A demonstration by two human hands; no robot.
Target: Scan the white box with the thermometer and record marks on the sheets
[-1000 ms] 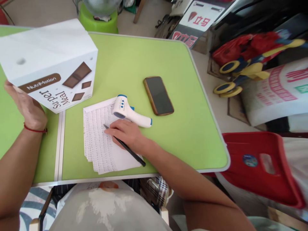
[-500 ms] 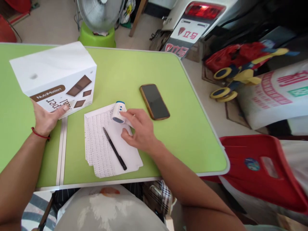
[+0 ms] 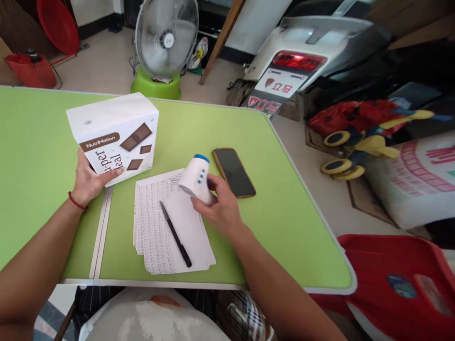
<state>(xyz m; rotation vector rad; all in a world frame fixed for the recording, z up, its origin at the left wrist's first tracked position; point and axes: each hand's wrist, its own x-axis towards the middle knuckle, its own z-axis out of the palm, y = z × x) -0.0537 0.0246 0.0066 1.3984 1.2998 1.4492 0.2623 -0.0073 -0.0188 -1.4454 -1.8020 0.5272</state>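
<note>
My left hand (image 3: 88, 181) grips the box (image 3: 124, 150) while my right hand (image 3: 226, 204), well apart, clasps the thermometer (image 3: 196, 176) by its handle, head right of the box, near the papers (image 3: 155, 227).

At the upper left of the frame, the box (image 3: 119, 127) is white, with a brown label and brown pieces printed on it. In the centre, the thermometer (image 3: 197, 176) is white too, with a blue top and small blue buttons. The table (image 3: 291, 222) is light green with a whitish edge. The papers (image 3: 152, 222) are white, partly with dark rows of writing, and the pen (image 3: 175, 232) is black. The phone (image 3: 234, 171) has a black screen and a brown case. At the lower right, the chair (image 3: 371, 265) is red; above it, the toy (image 3: 369, 147) shows yellow and dark blue
</note>
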